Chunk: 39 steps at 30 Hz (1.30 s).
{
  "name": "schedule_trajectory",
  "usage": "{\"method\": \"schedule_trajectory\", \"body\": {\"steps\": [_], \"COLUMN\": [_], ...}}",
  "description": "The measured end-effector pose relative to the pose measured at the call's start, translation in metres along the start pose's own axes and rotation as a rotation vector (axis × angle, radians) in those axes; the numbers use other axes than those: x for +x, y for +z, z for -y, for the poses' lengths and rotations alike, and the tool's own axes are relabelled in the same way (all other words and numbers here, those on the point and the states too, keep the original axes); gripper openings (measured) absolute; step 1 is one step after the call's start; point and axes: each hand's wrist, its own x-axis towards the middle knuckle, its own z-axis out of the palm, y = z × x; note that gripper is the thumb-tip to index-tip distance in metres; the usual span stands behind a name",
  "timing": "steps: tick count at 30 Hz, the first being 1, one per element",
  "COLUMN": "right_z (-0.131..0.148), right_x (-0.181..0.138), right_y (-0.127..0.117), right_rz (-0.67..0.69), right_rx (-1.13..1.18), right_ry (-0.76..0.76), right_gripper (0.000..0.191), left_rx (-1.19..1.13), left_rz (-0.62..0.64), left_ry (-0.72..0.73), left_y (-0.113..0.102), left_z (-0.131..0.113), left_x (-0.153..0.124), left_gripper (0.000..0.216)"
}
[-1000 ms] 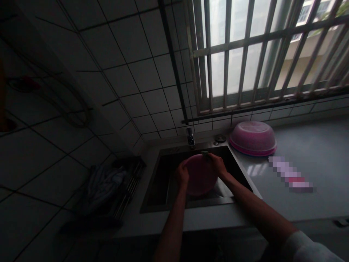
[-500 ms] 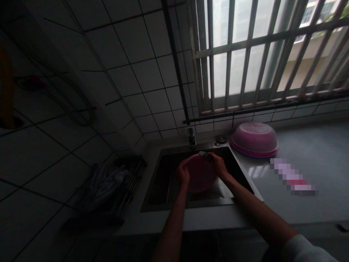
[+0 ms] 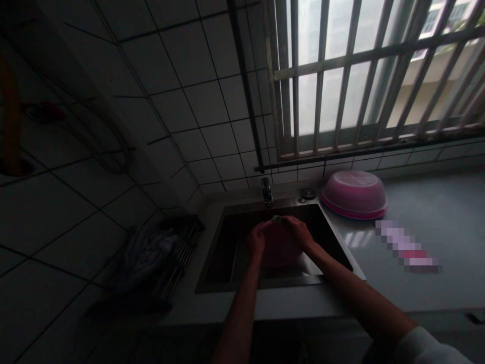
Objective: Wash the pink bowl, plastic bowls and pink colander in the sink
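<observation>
A pink basin is held tilted within the metal sink. My left hand is closed round its left rim. At the far rim, my right hand presses a small green sponge against the edge. Most of the sponge is hidden under the fingers, and dim light blurs its details. Behind the basin stands the chrome faucet.
On the counter right of the sink, several pink basins lie upside down, stacked. A round drain strainer sits by the faucet. Left of the sink is a dark rack with a grey cloth. A barred window is above.
My right hand has slid the sponge slightly left along the far rim. The basin's near side faces me more now, and less of its inside shows. The left hand keeps its grip.
</observation>
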Motion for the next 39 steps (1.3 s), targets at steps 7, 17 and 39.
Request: {"method": "schedule_trajectory", "body": {"steps": [7, 17, 39], "right_z": [-0.015, -0.018, 0.008], "right_x": [0.003, 0.002, -0.003], "right_y": [-0.006, 0.0, 0.015], "right_rz": [-0.136, -0.188, -0.015], "right_rx": [0.09, 0.066, -0.093], "right_ry": [0.112, 0.092, -0.143], "right_gripper": [0.037, 0.048, 0.051], "left_rx": [-0.045, -0.043, 0.009], "left_rz": [-0.178, -0.175, 0.116], "left_ry": [-0.092, -0.075, 0.081], "left_y": [-0.012, -0.005, -0.014], "left_z": [-0.004, 0.007, -0.012], "left_x": [-0.001, 0.004, -0.003], "left_gripper": [0.034, 0.037, 0.037]}}
